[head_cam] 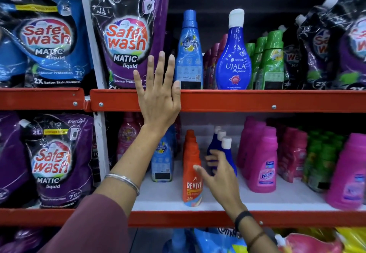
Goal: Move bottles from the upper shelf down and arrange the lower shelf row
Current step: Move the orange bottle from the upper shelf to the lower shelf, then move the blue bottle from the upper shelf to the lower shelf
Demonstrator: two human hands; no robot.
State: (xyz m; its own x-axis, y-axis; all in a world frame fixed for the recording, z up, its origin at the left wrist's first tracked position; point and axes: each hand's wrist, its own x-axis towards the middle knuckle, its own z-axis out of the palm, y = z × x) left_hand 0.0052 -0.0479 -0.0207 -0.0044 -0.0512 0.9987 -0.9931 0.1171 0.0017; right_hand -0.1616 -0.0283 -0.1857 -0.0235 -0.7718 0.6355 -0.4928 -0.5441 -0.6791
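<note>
Left hand point(158, 96) raised flat against the red front rail of the upper shelf point(257, 101), fingers spread and straight, grip open and holding nothing, thumb resting on the rail's top edge just beside the light blue bottle point(189, 54). Silver bangle point(123, 183) on that forearm, maroon sleeve point(89, 227) below it. Right hand point(219, 175) down at the lower shelf point(217, 201), fingers curled loosely and apart, grip open; fingertips close to the dark blue bottles with white caps point(225, 149), thumb near the orange Revive bottle point(191, 171), contact with either not clear. Dark band point(242, 218) on that wrist. On the upper shelf, upright: light blue bottle, then a blue Ujala bottle point(233, 62) with white cap, maroon bottles between and behind them, green bottles point(269, 62) to the right. On the lower shelf, upright in rows running back: orange bottles, dark blue bottles just beside them, pink Vanish bottles point(263, 163) further right, a light blue bottle point(162, 159) partly behind the left forearm. Purple Safewash pouches point(128, 34) at left on both levels.
</note>
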